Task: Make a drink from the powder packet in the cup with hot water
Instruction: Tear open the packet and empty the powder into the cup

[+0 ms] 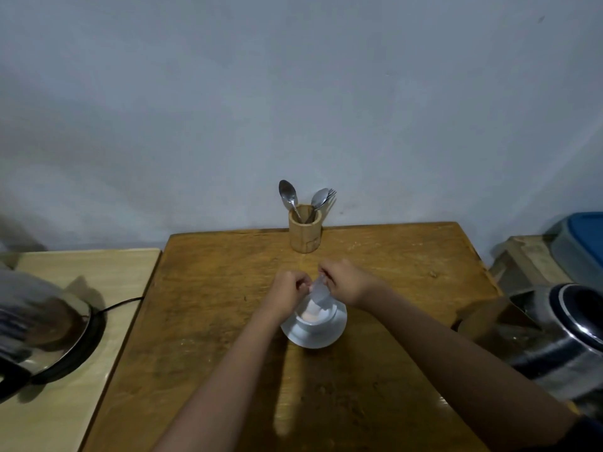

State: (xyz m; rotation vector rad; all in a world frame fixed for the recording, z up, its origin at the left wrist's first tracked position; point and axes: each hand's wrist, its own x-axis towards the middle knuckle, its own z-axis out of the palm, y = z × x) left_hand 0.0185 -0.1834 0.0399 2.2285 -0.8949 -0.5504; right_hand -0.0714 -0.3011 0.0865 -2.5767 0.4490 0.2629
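A white cup (pixel 321 316) stands on a white saucer (pixel 313 337) in the middle of the brown wooden table (pixel 212 305). Some pale powder lies inside the cup. Directly above it both hands pinch a small pale powder packet (pixel 319 293), tilted with its lower end over the cup's mouth. My left hand (pixel 287 291) grips the packet's left side, and my right hand (pixel 346 280) grips its upper end. A steel kettle (pixel 36 324) sits on its black base on the lighter side table at the left.
A wooden holder (pixel 305 231) with spoons and a fork stands at the table's far edge, against the wall. A steel pot (pixel 567 340) sits low at the right, with a blue-lidded container (pixel 584 243) behind it. The kettle's cord runs toward the brown table.
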